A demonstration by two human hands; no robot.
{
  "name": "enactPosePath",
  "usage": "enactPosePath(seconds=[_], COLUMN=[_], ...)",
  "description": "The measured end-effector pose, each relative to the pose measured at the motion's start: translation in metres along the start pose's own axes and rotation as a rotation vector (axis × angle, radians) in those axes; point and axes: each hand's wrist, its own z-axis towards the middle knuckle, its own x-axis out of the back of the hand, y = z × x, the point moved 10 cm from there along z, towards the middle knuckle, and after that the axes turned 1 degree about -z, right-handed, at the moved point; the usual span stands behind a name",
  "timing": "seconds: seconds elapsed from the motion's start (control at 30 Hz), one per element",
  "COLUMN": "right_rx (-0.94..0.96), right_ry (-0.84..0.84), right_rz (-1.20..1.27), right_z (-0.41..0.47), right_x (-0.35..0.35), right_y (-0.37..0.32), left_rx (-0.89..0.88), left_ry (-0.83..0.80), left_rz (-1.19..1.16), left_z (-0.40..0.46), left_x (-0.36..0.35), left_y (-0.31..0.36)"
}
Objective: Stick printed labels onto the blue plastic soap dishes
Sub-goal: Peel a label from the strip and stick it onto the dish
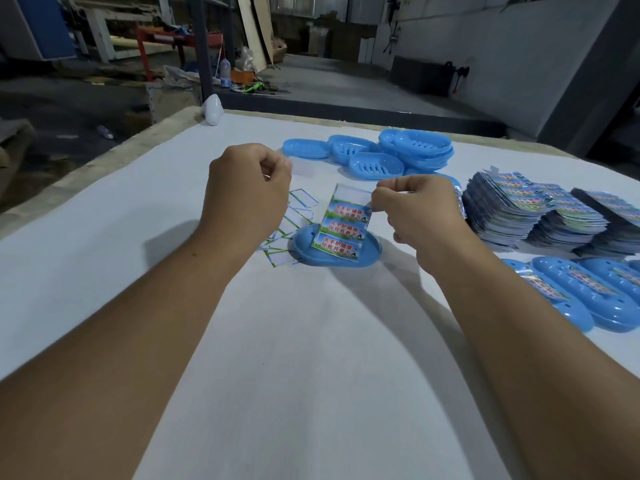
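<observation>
Your right hand (420, 211) pinches the glossy label sheet (343, 225) at its right edge; its fingertips are hidden. Your left hand (247, 194) is curled, its contents hard to make out. The sheet stands in a smooth oval blue soap dish (337, 251) at frame centre on the white table (294, 341).
</observation>
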Motion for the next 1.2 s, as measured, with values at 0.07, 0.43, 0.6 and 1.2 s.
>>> enactPosePath(seconds=[0.07,0.43,0.6,1.2], right_rx=[-0.021,-0.009,0.036,-0.273], right_ry=[-0.052,-0.250,-0.295,-0.461], right_rz=[0.019,0.138,0.032,0.004], right_z=[-0.002,-0.028,-0.038,-0.007], right_x=[-0.005,-0.067,-0.092,-0.023], right_y=[0.002,-0.024,-0.030,0.020], left_rx=[0.036,-0.083,-0.187,-0.852], left_ry=[0.036,0.199,0.148,-0.043], left_rz=[-0.031,-0.073,-0.023,0.246], left_z=[0.003,0.003,-0.004,-0.041], left_x=[0.006,0.031,0.021,-0.013], left_y=[-0.005,0.012,0.024,0.083])
